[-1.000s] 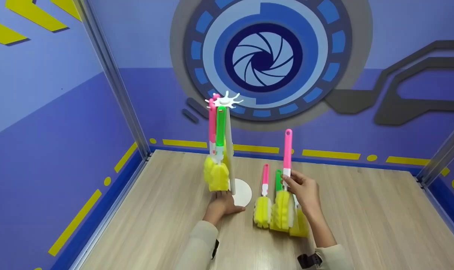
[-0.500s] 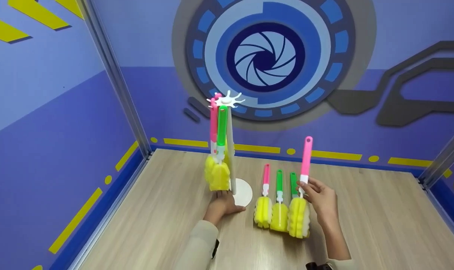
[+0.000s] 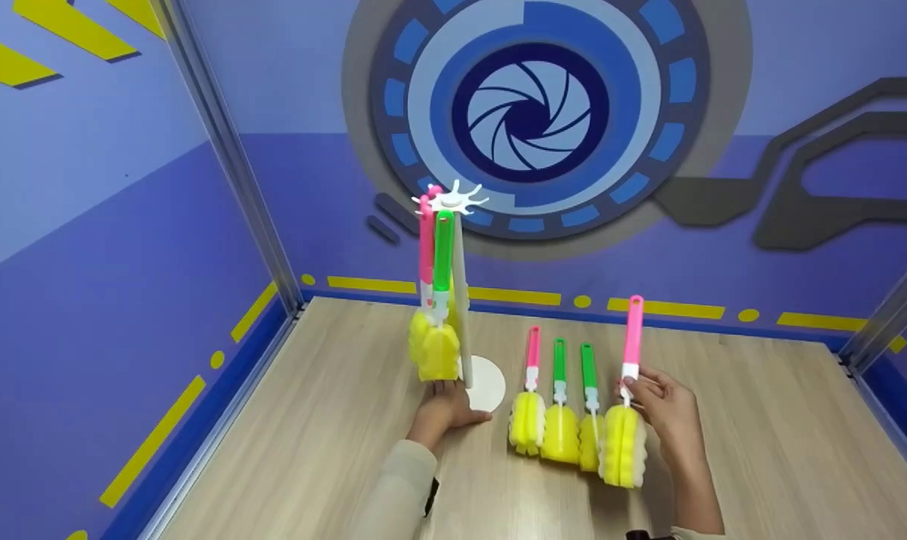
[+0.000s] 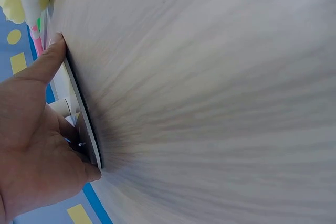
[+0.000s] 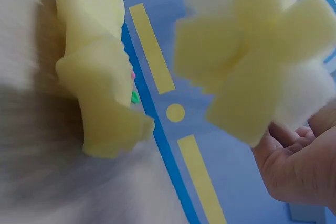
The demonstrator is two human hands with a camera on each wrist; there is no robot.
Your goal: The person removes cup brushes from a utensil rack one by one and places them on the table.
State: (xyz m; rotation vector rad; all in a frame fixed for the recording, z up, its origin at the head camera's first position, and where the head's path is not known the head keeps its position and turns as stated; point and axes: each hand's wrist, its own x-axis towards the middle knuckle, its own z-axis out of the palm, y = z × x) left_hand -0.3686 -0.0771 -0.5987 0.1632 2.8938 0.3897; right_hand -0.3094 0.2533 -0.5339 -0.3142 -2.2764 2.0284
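Note:
My left hand (image 3: 442, 411) holds the round white base (image 3: 488, 381) of a tall stand, its thumb and fingers at the rim in the left wrist view. Spreading white hooks (image 3: 457, 199) top the stand's pole. From them hang sponge bottle brushes, one with a green handle (image 3: 442, 255) and others with pink handles (image 3: 426, 251). My right hand (image 3: 672, 411) pinches a pink-handled bottle brush (image 3: 624, 448) by its white neck, handle up. In the right wrist view the yellow and white sponge head (image 5: 252, 45) hangs beside the fingers, seen end-on.
Left of the held brush lie a pink-handled brush (image 3: 527, 424) and two green-handled brushes, one nearer the stand (image 3: 560, 435) and one (image 3: 588, 367) beside the held brush. The wooden tabletop (image 3: 310, 450) meets blue-purple walls (image 3: 310, 195) at the back and sides.
My right hand has moved the pink-handled brush rightward and lower, past the green-handled brushes, which now show fully side by side. The left hand stays at the stand's base.

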